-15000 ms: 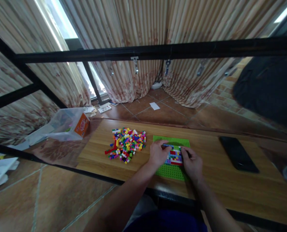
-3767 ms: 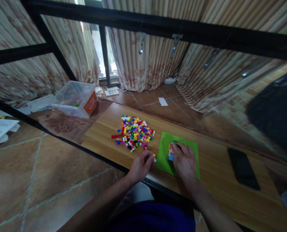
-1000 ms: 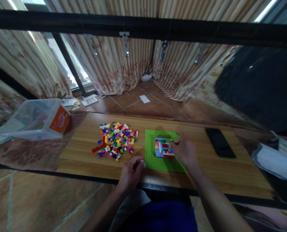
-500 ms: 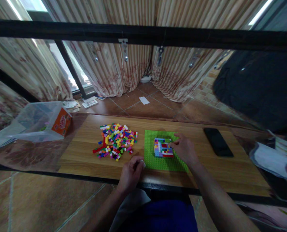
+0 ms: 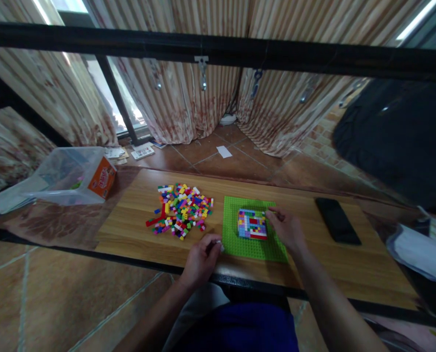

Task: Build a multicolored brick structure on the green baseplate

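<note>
My left hand (image 5: pixel 202 260) is closed in a pinch by the near-left edge of the green baseplate (image 5: pixel 229 249). Small white toy bricks (image 5: pixel 222 247) poke out from its fingertips. On the plate stands a low, roughly square build of many-coloured toy bricks (image 5: pixel 252 225), with white and red along its near side. My right hand (image 5: pixel 287 229) reaches over the plate's right side. Its thumb and forefinger are drawn together at the build's far right corner; whatever is between them is too small to make out.
A heap of loose coloured bricks (image 5: pixel 185 210) lies on the wooden tabletop (image 5: pixel 130 234), left of the plate. Rightward rests a black phone (image 5: pixel 337 221). A clear plastic bin (image 5: pixel 67 176) with an orange label stands far left. A dark bar (image 5: pixel 218 49) crosses above.
The whole view has shifted, so the table appears slightly farther right. My right fingertips have drawn back a little from the build toward its right edge. My left hand keeps its pinch.
</note>
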### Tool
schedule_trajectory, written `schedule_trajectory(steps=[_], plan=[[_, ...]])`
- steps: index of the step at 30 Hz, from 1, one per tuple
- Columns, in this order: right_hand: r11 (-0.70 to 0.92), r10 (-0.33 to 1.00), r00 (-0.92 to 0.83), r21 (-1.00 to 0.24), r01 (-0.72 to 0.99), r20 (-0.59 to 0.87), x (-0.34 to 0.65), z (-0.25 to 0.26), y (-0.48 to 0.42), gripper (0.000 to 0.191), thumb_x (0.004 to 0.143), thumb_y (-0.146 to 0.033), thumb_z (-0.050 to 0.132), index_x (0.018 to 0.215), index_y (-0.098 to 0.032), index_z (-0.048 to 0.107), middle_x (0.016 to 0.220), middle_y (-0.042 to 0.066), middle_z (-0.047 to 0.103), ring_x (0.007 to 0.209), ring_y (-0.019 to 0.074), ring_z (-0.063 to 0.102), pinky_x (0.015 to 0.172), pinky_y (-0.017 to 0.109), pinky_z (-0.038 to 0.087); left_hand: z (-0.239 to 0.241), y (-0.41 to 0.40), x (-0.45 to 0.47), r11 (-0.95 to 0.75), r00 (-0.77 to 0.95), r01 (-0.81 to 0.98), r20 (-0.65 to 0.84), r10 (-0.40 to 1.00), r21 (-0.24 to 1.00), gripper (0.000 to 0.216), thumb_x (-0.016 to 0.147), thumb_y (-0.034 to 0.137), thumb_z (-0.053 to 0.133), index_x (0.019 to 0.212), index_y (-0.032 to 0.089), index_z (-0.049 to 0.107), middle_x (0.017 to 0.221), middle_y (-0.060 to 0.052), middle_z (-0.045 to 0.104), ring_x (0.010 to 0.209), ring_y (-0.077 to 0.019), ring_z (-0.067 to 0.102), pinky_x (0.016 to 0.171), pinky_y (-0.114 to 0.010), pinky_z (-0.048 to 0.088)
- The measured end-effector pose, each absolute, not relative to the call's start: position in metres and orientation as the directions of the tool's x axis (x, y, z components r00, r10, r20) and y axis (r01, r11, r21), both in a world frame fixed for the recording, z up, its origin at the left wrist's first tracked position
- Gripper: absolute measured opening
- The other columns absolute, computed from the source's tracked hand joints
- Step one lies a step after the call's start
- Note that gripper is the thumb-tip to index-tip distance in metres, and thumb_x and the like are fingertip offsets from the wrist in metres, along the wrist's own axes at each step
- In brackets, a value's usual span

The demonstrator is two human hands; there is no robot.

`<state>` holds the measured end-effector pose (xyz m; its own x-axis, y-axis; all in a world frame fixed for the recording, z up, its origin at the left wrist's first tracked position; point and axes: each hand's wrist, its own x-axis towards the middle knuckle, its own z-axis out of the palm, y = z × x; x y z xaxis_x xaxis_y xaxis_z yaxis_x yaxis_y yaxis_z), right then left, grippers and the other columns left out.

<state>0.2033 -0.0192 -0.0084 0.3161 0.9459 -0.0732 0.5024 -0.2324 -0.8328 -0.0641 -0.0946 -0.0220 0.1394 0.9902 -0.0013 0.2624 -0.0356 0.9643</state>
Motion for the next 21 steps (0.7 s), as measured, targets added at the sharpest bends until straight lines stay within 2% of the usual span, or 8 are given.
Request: schedule_trajectory(steps=[5,12,16,18,21], plan=[[-0.202,0.950,0.308,-0.840,0.503,-0.044,0.192,-0.012,-0.020,0.041,0.075,-0.048,0.061,0.096,-0.016,0.074,0.088,0.008,0.075,0.079,0.0212,0.068,0.075,0.033,0.050,-0.024,-0.096,-0.064,-0.009,0.127,0.216,-0.019,0.992,0.976,0.018,0.090,0.030,0.056,0.101,0.019,0.064,0.078,-0.001,0.066,0.072,-0.0138,0.062,0.067,-0.024,0.048],[-0.175,0.948,0.318,-0.809,0.561,0.015,0.191,-0.008,-0.025,0.040,0.076,-0.049,0.062,0.094,-0.016,0.074,0.089,0.009,0.075,0.077,0.0216,0.068,0.074,0.035,0.052,-0.030,-0.095,-0.062,0.026,0.096,0.009,-0.027,0.995,1.000,0.021,0.091,0.031,0.055,0.106,0.018,0.061,0.083,-0.002,0.066,0.074,-0.0138,0.063,0.070,-0.026,0.051],[-0.079,0.912,0.355,-0.761,0.643,0.206,0.176,0.008,-0.041,0.040,0.083,-0.049,0.058,0.101,-0.016,0.071,0.091,0.009,0.073,0.070,0.0185,0.065,0.069,0.034,0.052,-0.030,-0.093,-0.062,0.052,0.065,-0.093,-0.046,0.997,0.994,0.025,0.090,0.032,0.058,0.111,0.018,0.061,0.082,-0.002,0.066,0.072,-0.0132,0.062,0.070,-0.026,0.052],[0.071,0.925,0.239,-0.751,0.657,0.296,0.157,0.016,-0.056,0.035,0.087,-0.046,0.055,0.101,-0.018,0.070,0.094,0.009,0.071,0.074,0.0179,0.065,0.071,0.033,0.052,-0.028,-0.093,-0.062,0.073,0.067,-0.146,-0.063,0.996,0.987,0.025,0.089,0.033,0.060,0.108,0.018,0.062,0.081,-0.002,0.066,0.072,-0.0134,0.062,0.071,-0.026,0.052],[0.245,0.959,-0.033,-0.767,0.593,0.281,0.122,0.020,-0.077,0.026,0.091,-0.039,0.053,0.100,-0.022,0.070,0.099,0.007,0.071,0.089,0.0190,0.067,0.080,0.034,0.052,-0.025,-0.091,-0.064,0.086,0.074,-0.217,-0.071,0.995,0.973,0.023,0.086,0.034,0.064,0.103,0.017,0.064,0.080,-0.002,0.066,0.070,-0.0132,0.061,0.069,-0.026,0.052]])
